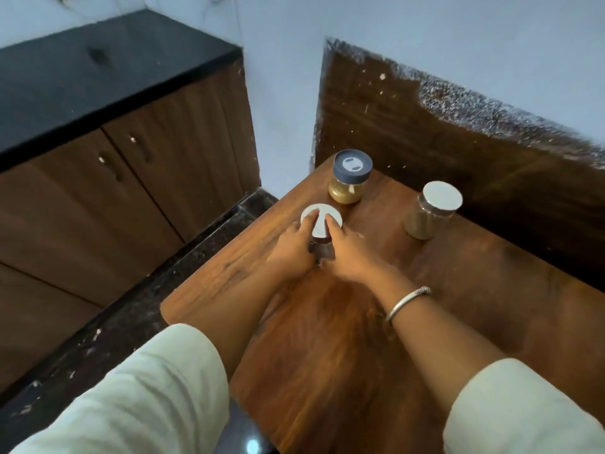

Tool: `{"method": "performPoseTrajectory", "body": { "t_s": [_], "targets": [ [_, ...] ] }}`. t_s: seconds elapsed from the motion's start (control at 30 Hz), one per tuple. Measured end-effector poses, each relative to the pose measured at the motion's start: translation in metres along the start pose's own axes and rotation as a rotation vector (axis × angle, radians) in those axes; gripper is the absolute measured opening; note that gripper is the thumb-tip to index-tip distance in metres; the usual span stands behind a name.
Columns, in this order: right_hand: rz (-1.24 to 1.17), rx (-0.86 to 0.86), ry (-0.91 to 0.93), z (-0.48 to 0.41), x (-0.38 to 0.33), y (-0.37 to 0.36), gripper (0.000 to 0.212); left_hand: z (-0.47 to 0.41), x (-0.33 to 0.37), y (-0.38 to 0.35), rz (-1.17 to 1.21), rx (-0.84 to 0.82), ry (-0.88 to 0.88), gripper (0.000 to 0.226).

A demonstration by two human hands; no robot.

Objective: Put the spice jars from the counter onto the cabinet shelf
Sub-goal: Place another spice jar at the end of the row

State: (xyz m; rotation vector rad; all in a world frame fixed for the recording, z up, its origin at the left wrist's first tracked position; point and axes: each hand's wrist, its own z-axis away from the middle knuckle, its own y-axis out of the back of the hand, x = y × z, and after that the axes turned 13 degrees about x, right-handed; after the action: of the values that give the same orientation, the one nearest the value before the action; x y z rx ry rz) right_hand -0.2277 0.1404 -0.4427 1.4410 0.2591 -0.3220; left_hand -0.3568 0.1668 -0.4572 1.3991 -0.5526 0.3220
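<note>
Head camera: the left hand (pixel 291 249) and right hand (pixel 352 252) are clasping the nearer white-lidded jar (pixel 319 224) standing on the wooden counter (pixel 327 339), seemingly starting a pickup; next it needs lifting straight up, clear of the blue-lidded jar (pixel 352 178) just behind.

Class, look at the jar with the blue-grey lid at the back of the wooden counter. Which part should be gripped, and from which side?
Probably the blue-grey lid, gripped round its rim from above. The blue-lidded jar stands upright, its lid is round, and nothing covers it. The left hand and right hand hold the white-lidded jar close in front, crowding that side.
</note>
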Motion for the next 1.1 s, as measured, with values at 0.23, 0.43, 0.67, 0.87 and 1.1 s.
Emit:
{"method": "performPoseTrajectory", "body": {
  "t_s": [0.23, 0.43, 0.67, 0.87, 1.1],
  "targets": [
    [-0.159, 0.295, -0.044, 0.01, 0.01, -0.006, 0.06, 0.003, 0.009, -0.009, 0.236, 0.131, -0.021, 0.073],
    [-0.441, 0.619, -0.243, 0.036, 0.035, 0.043, 0.082, 0.018, 0.055, -0.008, 0.548, 0.263, -0.168, 0.06],
    [-0.897, 0.744, -0.271, 0.098, 0.053, 0.097, 0.053, 0.042, 0.129, -0.002, 0.814, 0.35, -0.268, 0.056],
    [-0.996, 0.667, -0.15, 0.167, 0.07, 0.125, 0.101, 0.08, 0.177, 0.005, 0.98, 0.23, -0.35, 0.059],
    [-0.647, 0.866, -0.229, 0.224, 0.085, 0.138, 0.114, 0.126, 0.218, -0.004, 1.138, -0.24, -0.375, 0.11]
  ]
}}
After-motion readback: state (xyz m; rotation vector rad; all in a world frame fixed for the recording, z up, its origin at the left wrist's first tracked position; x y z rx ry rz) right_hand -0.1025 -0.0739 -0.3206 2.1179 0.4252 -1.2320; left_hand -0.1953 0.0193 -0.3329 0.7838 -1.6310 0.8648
